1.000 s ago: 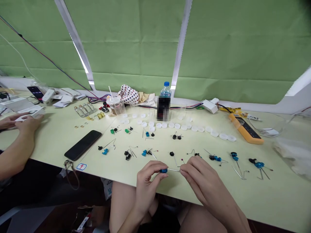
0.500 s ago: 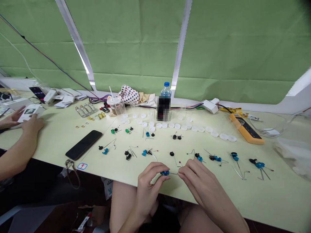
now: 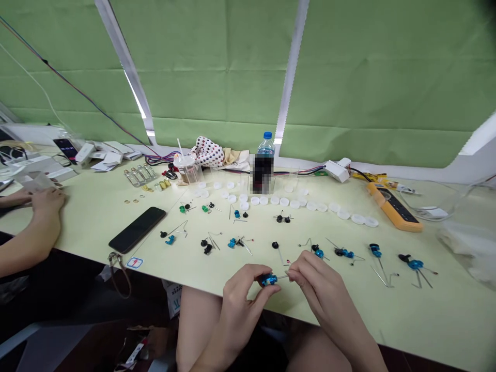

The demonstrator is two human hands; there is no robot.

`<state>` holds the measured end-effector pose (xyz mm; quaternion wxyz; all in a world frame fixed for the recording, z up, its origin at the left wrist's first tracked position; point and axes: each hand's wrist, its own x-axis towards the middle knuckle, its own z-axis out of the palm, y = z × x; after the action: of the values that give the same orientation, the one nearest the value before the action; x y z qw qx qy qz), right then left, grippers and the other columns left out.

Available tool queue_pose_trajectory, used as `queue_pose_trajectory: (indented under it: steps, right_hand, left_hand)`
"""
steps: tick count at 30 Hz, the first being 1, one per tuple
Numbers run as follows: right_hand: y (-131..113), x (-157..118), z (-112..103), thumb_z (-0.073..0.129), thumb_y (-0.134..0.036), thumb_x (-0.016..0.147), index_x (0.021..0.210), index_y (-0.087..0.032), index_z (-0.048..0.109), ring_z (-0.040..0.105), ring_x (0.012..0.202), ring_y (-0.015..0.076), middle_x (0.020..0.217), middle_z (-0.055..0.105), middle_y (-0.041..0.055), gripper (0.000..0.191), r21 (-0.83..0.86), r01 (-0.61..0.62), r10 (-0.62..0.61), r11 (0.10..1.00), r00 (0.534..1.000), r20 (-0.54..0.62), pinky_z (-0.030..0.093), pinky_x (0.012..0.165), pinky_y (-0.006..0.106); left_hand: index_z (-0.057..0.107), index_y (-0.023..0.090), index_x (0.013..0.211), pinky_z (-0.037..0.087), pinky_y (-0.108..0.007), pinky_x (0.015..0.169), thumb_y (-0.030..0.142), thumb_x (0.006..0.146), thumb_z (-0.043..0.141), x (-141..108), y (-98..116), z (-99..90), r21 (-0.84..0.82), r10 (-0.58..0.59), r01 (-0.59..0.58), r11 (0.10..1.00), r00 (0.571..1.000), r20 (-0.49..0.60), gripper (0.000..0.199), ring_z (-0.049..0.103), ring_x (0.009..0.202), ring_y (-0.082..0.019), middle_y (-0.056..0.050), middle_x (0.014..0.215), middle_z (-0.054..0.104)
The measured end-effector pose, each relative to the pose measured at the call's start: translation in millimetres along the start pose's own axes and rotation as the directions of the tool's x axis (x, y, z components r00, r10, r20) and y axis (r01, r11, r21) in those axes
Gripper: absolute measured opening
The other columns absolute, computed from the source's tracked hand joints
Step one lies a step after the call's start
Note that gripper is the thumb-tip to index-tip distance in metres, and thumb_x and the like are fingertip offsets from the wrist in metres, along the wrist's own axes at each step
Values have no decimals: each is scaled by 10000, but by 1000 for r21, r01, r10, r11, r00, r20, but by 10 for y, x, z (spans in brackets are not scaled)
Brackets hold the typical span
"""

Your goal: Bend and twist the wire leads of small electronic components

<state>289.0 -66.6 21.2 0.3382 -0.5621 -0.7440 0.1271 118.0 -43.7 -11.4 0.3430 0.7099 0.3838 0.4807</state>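
Near the table's front edge, my left hand [image 3: 248, 294] pinches a small shiny blue part [image 3: 269, 279] between thumb and index finger. A thin metal rod [image 3: 283, 276] reaches from the blue part to the fingertips of my right hand [image 3: 320, 284], which are closed on its other end. Just beyond my hands lies a black knob [image 3: 275, 245] beside a bent metal rod. Further sets of blue parts [image 3: 416, 264], black knobs and bent rods are spread left and right across the pale table [image 3: 437, 315].
A black phone [image 3: 137, 229] lies left. Behind are white caps [image 3: 295, 204], a bottle [image 3: 265, 147], a lidded cup [image 3: 186, 165] and small glass vials [image 3: 140, 175]. An orange meter [image 3: 395, 206] is at right. Another person's hands [image 3: 46, 199] work at far left.
My left hand has shifted slightly right, and more of the blue part shows between its fingers. At far left, the other person's hands and the white box have moved.
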Motion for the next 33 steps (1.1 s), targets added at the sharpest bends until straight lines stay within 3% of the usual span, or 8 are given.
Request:
queue_pose_trajectory:
  steps: [8,12,15,18,21,25,29,33]
  right_hand:
    - [21,16,36,360,-281,953,730,-211,460,481,567,117,642,511,-17,255,64,-61,62,996,998,0,370,548,234]
    - [-15,75,31,358,-265,943,807,-227,437,500,574,127,664,524,-27,162,32,-110,108,993,992,64,378,542,231]
    - [-28,91,40,322,-275,948,918,-234,430,503,581,143,665,509,-28,119,88,-144,132,986,983,127,383,551,244]
    - [-35,72,22,310,-335,954,1130,-230,390,502,586,145,670,486,-34,219,223,-162,121,961,974,190,400,560,246]
    - [17,39,-16,284,-435,950,1267,-211,322,502,620,146,733,490,-12,389,371,-147,126,917,989,80,421,583,249]
    - [184,16,24,324,-428,945,1129,-219,482,481,605,140,731,481,-2,321,290,-203,260,935,950,-175,400,554,243]
    - [279,12,269,371,-293,946,938,-232,591,557,733,148,870,550,27,229,37,-150,152,988,988,-37,427,671,265]
    - [305,-5,616,373,-185,925,992,-217,556,579,714,150,936,550,37,198,-174,-97,103,980,994,31,431,630,269]
  left_hand:
    - [658,205,977,468,-258,727,176,797,600,17,64,-12,-5,8,-7,1000,997,72,191,598,800,-170,-63,880,658]
    - [694,215,952,451,-264,711,234,794,612,81,14,1,-71,-124,141,988,972,200,179,567,781,-170,-67,853,656]
    - [707,193,897,437,-245,653,282,766,644,116,-11,5,-211,-234,301,930,928,290,170,529,689,-136,-66,833,647]
    - [687,165,889,417,-213,532,344,746,658,123,-25,-9,-392,-308,494,776,839,449,231,494,564,-87,-60,838,621]
    - [658,142,838,397,-191,452,360,715,686,119,-64,-45,-473,-367,624,622,765,529,252,489,494,-67,-40,765,588]
    - [638,132,797,398,-172,434,285,657,745,145,-153,-129,-548,-459,611,572,792,403,234,477,462,-57,-2,641,557]
    - [642,132,796,466,-205,505,266,657,745,190,-182,-195,-577,-487,532,620,837,249,219,522,514,-61,-56,864,636]
    - [661,135,906,520,-260,625,296,713,699,189,-139,-200,-576,-484,521,630,844,232,254,600,593,-104,-93,937,655]
